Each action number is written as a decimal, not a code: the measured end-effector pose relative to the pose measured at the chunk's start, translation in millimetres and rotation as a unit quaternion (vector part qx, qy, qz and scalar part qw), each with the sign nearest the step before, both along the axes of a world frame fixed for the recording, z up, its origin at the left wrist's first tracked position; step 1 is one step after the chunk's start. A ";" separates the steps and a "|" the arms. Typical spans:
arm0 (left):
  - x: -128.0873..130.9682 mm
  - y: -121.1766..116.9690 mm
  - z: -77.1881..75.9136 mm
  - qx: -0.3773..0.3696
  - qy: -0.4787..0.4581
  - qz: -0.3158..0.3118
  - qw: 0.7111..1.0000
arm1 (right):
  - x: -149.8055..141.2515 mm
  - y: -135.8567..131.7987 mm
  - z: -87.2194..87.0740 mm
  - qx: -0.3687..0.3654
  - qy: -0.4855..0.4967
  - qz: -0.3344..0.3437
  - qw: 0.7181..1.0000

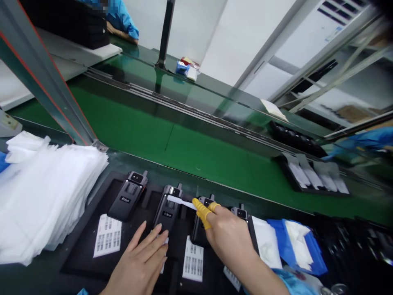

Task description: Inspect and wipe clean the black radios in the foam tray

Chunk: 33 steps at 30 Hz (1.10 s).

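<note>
My right hand (pixel 225 225), with yellow finger cots on some fingers, is closed round a slim white toothbrush (pixel 181 201). Its head lies over the upper back of a black handheld radio (pixel 166 215) marked "Riton". My left hand (pixel 139 258) is open and palm down, its fingertips at that radio's lower end and partly over a label sheet. To the left lies another radio (pixel 127 198). A third radio (pixel 199 231) is partly hidden under my right hand, and a fourth radio (pixel 241 213) is behind my wrist. All sit in a black tray (pixel 82 246).
Printed label sheets (pixel 107 237) lie below the radios. White sleeves (pixel 52 192) are piled at left, beside a metal post (pixel 61 94). A blue packet of white wipes (pixel 297 243) lies right. Beyond runs a green conveyor belt (pixel 190 147) carrying a filled tray (pixel 310 174). A person's sleeve (pixel 123 20) shows across it.
</note>
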<state>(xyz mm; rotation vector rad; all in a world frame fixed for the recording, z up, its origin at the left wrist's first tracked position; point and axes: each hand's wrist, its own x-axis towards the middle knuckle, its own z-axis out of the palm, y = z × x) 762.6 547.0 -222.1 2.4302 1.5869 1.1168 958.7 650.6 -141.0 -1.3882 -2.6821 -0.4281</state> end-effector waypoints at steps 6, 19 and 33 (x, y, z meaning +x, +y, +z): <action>4.0 -1.0 -4.2 0.002 -0.028 0.000 1.000 | 27.7 -2.5 32.5 -0.013 -0.088 -0.098 0.991; -3.5 -1.6 19.0 -0.034 0.032 -0.020 0.999 | -104.3 24.0 26.0 -0.185 -0.074 0.060 0.978; 4.2 10.2 24.6 0.029 0.082 -0.061 0.994 | 76.0 7.4 45.6 -0.092 -0.123 -0.242 0.958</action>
